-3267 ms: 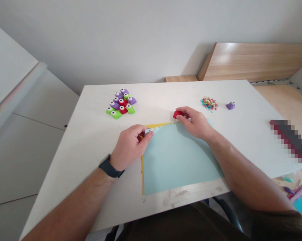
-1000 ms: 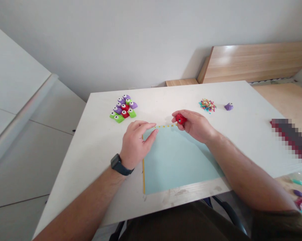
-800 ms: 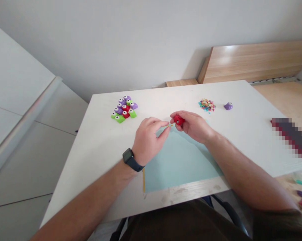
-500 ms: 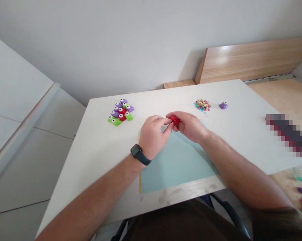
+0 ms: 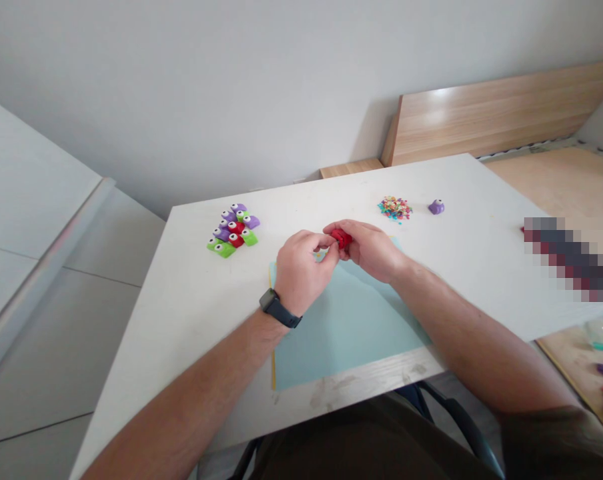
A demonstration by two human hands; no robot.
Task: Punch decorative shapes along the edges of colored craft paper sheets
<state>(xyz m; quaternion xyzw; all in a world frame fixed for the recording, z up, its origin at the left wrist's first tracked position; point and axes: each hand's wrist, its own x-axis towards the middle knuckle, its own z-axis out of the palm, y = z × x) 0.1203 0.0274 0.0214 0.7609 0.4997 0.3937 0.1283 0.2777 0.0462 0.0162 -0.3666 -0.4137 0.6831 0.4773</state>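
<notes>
A small red lump [image 5: 341, 239] is held between my two hands above the far part of the pale blue sheet [image 5: 351, 320]. My right hand [image 5: 374, 250] wraps its fingers round the lump from the right. On the other side my left hand [image 5: 304, 267], with a dark watch at the wrist, pinches at the lump's left edge with thumb and forefinger. Whether something tiny sits between those fingertips is too small to tell. Several purple, green and red pieces with white eyes [image 5: 235, 227] lie grouped at the table's far left.
Colourful small bits [image 5: 395, 208] lie in a pile beyond my right hand, with a purple eyed piece [image 5: 436, 207] to their right. A pixelated dark object [image 5: 571, 260] covers the white table's [image 5: 181, 300] right edge.
The whole view has shifted slightly, so most things appear a little further left. Both hands keep nearly the same pose around the red lump.
</notes>
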